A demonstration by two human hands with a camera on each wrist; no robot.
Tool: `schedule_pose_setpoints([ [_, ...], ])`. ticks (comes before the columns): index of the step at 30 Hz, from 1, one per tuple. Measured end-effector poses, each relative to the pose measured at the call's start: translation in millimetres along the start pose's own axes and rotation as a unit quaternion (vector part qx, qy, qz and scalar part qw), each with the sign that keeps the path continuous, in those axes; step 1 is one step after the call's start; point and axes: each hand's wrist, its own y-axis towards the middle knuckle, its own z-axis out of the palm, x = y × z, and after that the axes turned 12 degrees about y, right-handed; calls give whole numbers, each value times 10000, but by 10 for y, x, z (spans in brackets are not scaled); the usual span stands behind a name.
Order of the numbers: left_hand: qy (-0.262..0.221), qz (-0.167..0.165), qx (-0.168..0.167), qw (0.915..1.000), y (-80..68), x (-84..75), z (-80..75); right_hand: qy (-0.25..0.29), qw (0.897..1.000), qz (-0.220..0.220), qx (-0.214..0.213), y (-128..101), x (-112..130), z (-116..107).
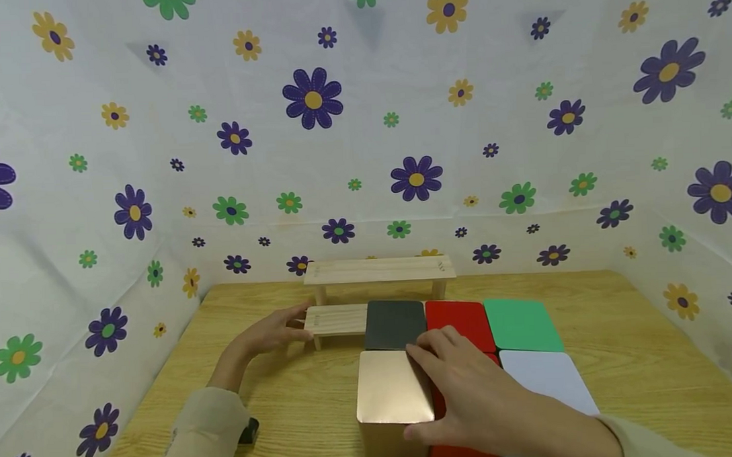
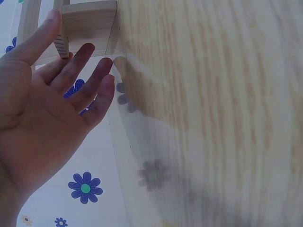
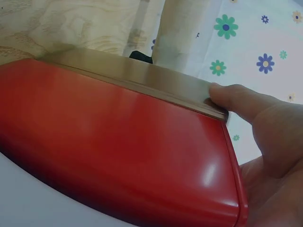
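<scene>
My right hand [image 1: 468, 393] grips a gold tin box [image 1: 394, 387], thumb on its near side and fingers at its far right edge. In the right wrist view the thumb presses the gold tin's edge beside a glossy red tin [image 3: 132, 146]. My left hand [image 1: 273, 332] is at the left end of a low wooden step shelf [image 1: 335, 318], fingers loosely extended. In the left wrist view its thumb touches the shelf's end. A dark grey tin [image 1: 396, 325] stands directly behind the gold one, hiding the low shelf's right part.
Behind stands a taller wooden shelf [image 1: 379, 270]. Right of the dark tin are another red tin [image 1: 456, 319], a green tin [image 1: 523, 325] and a white tin [image 1: 547, 377]. A small black object [image 1: 248, 431] lies by the left sleeve. A flowered curtain [image 1: 363, 141] surrounds the wooden table [image 1: 624, 354].
</scene>
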Motion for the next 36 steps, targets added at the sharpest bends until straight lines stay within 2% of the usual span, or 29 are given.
schedule_pose_setpoints([
  [9,-6,3,24,10000,12,15,4,-81,9999,-22,92,0,-23,-20],
  [15,0,-20,50,10000,20,18,9,468,9987,206,72,-43,-39,-93],
  [23,170,-127,-57,9998,-5,-3,26,1052,9922,583,-318,-100,-143,-312],
  [27,512,-440,-336,9972,-56,-52,15,1239,9893,698,-323,-125,-221,-439],
  [30,927,-552,-727,9915,-111,-144,-48,1401,9879,598,-301,-155,-298,-546],
  [33,1335,-432,-1142,9835,-191,-298,-154,1363,9891,454,-316,-191,-384,-669],
  [36,1840,-343,-1517,9705,-303,-473,-266,1121,9920,410,-402,-218,-491,-797],
])
